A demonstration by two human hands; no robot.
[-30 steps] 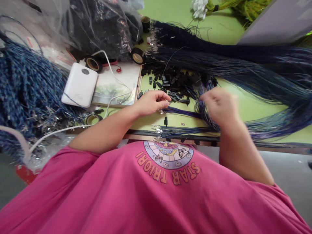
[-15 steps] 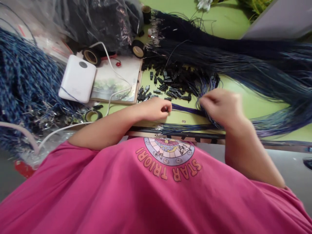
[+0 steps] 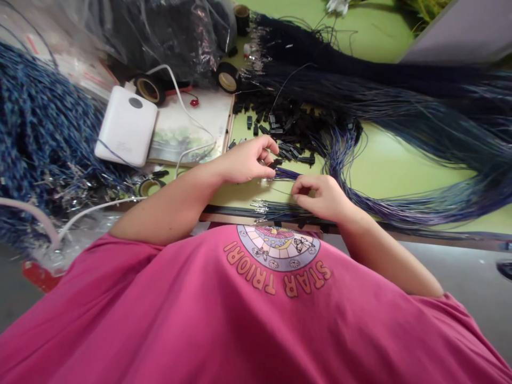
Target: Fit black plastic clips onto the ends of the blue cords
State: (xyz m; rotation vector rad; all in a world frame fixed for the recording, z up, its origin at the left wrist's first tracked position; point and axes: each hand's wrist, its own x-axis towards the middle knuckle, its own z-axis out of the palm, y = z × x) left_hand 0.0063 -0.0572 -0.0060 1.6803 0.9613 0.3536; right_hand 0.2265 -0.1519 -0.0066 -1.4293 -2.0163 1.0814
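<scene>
My left hand (image 3: 252, 160) hovers beside a pile of small black plastic connectors (image 3: 290, 128), with thumb and fingers curled round a black connector (image 3: 275, 164). Dark blue and purple wires (image 3: 288, 174) run rightward from that spot. My right hand (image 3: 320, 196) is closed in a pinch on a thin wire (image 3: 280, 190), whose end points toward my left hand. Below it, along the table's front edge, lie wires with bare metal terminals (image 3: 262, 205). To the right, a bundle of blue-purple wires (image 3: 340, 154) bends round and spreads along the table.
A white power bank (image 3: 127, 127) with a white cable rests by an illustrated book (image 3: 188, 136). Black tape rolls (image 3: 228, 78) stand behind. Twisted blue wires (image 3: 40, 138) heap at the left; long dark wires (image 3: 380, 85) cover the back right of the green table (image 3: 400, 160).
My right hand has come left and toward me, from the wire bundle to a spot near my left hand, now pinching a wire. My left hand has lifted slightly and its fingers have spread somewhat.
</scene>
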